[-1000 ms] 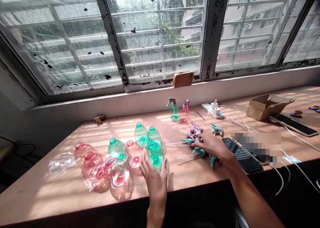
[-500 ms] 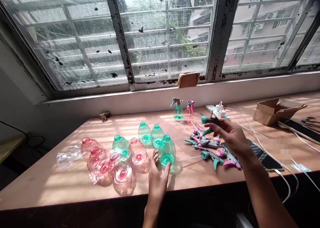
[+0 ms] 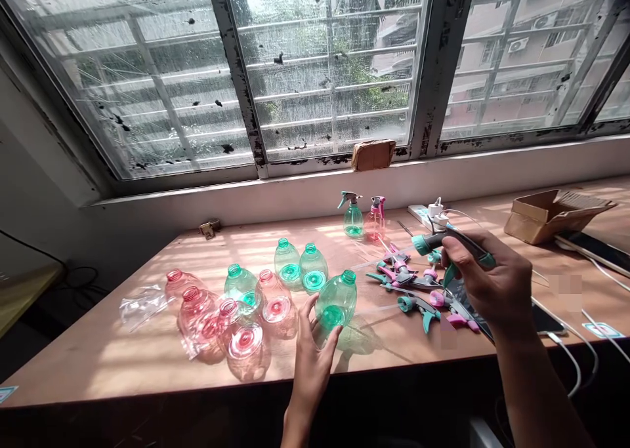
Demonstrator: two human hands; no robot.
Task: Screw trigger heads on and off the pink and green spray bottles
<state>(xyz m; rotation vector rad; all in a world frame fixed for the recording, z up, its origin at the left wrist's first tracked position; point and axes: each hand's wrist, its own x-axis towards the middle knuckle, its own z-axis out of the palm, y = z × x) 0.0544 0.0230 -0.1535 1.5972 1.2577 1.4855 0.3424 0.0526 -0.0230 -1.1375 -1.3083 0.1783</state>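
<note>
My left hand (image 3: 315,349) is closed round the lower part of a clear green spray bottle (image 3: 339,300), which tilts to the right with its open neck up. My right hand (image 3: 492,281) grips a green and black spray trigger head (image 3: 436,241). Its collar faces left, and a thin clear tube runs from it toward the bottle's neck; I cannot tell if the tip touches. Below the right hand lies a pile of pink, green and grey trigger heads (image 3: 408,277). Left of the held bottle stand other green bottles (image 3: 314,267) and pink bottles (image 3: 246,340), all without heads.
Two spray bottles with heads on, one green (image 3: 353,218) and one pink (image 3: 375,220), stand at the back. A power strip (image 3: 423,215) with cables, a cardboard box (image 3: 541,218) and a phone (image 3: 546,320) lie right. Plastic wrap (image 3: 142,307) lies left.
My left hand has closed on the green bottle, lifting and tilting it to the right. My right hand has moved right and turned the trigger head, its tube now slanting down toward the bottle.
</note>
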